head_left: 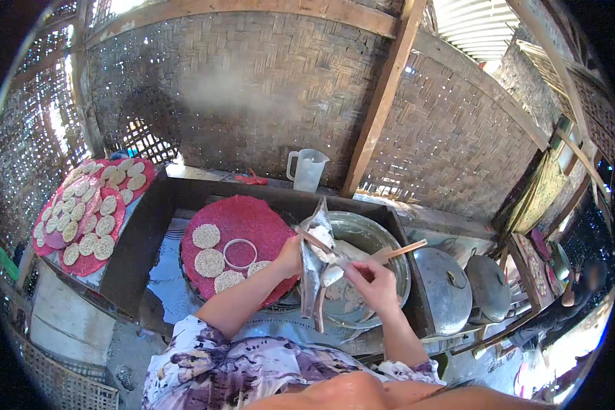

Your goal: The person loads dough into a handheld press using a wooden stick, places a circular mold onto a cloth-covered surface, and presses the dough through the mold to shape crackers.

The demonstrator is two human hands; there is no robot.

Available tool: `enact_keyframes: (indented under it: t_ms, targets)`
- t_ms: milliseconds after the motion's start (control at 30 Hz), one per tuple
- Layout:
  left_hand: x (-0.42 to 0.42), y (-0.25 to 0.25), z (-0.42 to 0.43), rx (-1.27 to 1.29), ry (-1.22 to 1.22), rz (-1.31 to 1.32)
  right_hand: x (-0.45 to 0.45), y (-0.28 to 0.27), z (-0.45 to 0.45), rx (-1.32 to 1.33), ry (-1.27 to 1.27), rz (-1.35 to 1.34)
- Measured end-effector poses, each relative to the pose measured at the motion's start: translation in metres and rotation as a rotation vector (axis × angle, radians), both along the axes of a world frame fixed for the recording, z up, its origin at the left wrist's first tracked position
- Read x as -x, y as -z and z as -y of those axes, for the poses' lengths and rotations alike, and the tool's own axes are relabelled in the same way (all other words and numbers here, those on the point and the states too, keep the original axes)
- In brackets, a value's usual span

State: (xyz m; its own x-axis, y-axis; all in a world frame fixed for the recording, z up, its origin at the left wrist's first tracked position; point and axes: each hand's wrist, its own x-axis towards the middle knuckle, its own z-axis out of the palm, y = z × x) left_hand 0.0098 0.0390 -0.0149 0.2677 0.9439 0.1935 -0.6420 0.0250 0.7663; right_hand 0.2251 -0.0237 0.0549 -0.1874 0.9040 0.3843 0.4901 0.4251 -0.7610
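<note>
My left hand [292, 257] is closed round a long metal tool with wooden handles [313, 272], held above the rim of a large metal basin. White dough [323, 237] sits in the tool's opening. Fingers of my right hand [376, 281] pinch a small flat grey utensil [340, 260] against that dough; its exact kind is hard to make out. The basin [404, 273] holds pale dough and a wooden stick [406, 249] leaning over its edge. Left of the tool, a round pink tray [266, 219] bears several lacy dough discs [210, 262] and a white ring [240, 240].
More dough discs [89, 212] lie on pink trays at the far left. A clear plastic jug [309, 171] stands behind the basin. Two lidded metal pots [441, 290] are at the right. Beyond them, a person [560, 307] is partly visible. A woven wall [253, 102] closes the back.
</note>
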Motion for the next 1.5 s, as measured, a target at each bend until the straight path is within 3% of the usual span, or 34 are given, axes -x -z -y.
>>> enact_keyframes:
  t_ms: [33, 100, 200, 267, 333, 400, 433, 500, 600, 633, 667, 733, 833, 967, 1000, 1100, 1133, 1233, 1367, 1400, 1433, 1500]
  targets:
    - [0.007, -0.003, 0.000, 0.153, 0.172, 0.293, -0.006, -0.002, 0.003, -0.004, 0.013, 0.021]
    - [0.007, 0.000, 0.001, -0.070, -0.182, -0.208, -0.023, -0.009, 0.008, -0.014, 0.036, 0.068]
    - [0.002, -0.006, 0.000, 0.105, -0.113, 0.053, -0.015, -0.013, 0.000, -0.245, 0.116, -0.003]
    - [-0.010, 0.023, -0.014, -0.375, -0.456, -0.630, 0.003, -0.013, -0.006, -0.393, 0.168, -0.026]
    - [-0.012, 0.009, -0.012, -0.258, -0.364, -0.508, 0.014, -0.015, -0.005, -0.679, 0.162, 0.154]
    - [-0.005, -0.009, -0.011, 0.162, -0.118, 0.000, 0.012, -0.005, -0.005, -0.737, 0.130, 0.190]
    - [0.007, -0.007, -0.021, 0.121, 0.117, 0.264, 0.008, 0.002, -0.003, -0.717, 0.094, 0.183]
    - [0.010, -0.014, -0.013, 0.201, -0.195, 0.011, 0.001, 0.010, -0.002, -0.554, 0.029, 0.117]
    - [0.010, 0.018, -0.041, 0.189, -0.138, -0.059, -0.002, 0.005, -0.004, -0.110, -0.002, -0.177]
    - [0.003, 0.015, -0.039, 0.175, -0.140, -0.119, 0.000, -0.001, -0.012, -0.147, 0.067, -0.132]
    - [-0.003, 0.016, -0.030, -0.262, -0.385, -0.728, 0.002, -0.006, -0.021, -0.184, 0.137, -0.084]
    - [-0.014, 0.016, -0.032, -0.463, -0.395, -0.902, 0.008, -0.010, -0.030, -0.307, 0.247, -0.031]
    - [-0.019, 0.022, -0.045, -0.264, -0.293, -0.540, 0.002, 0.009, -0.030, -0.621, 0.241, 0.143]
    - [0.004, 0.001, -0.035, 0.247, -0.148, -0.167, -0.013, 0.025, -0.006, -0.490, 0.085, 0.110]
    - [0.013, 0.020, -0.055, 0.240, -0.001, 0.103, -0.016, 0.024, -0.001, -0.255, 0.010, -0.039]
    - [-0.002, 0.002, -0.044, 0.211, -0.046, 0.038, -0.023, 0.009, -0.020, -0.213, 0.125, -0.154]
    - [-0.008, -0.011, -0.033, 0.302, -0.024, 0.060, -0.023, -0.006, -0.019, -0.156, 0.284, 0.029]
    - [-0.014, -0.017, -0.028, 0.292, -0.046, -0.016, -0.025, 0.007, -0.031, -0.326, 0.254, 0.092]
    - [0.017, -0.001, -0.039, 0.216, -0.057, 0.052, -0.024, 0.012, -0.005, -0.127, 0.088, 0.038]
    - [0.030, 0.012, -0.050, 0.040, 0.091, 0.119, -0.031, 0.014, -0.003, -0.099, 0.003, -0.025]
    - [0.032, -0.002, -0.041, 0.082, -0.018, 0.096, -0.039, 0.007, -0.001, 0.012, -0.004, -0.040]
    - [0.035, -0.025, -0.022, 0.169, -0.239, 0.051, -0.058, 0.009, -0.010, -0.108, 0.198, 0.108]
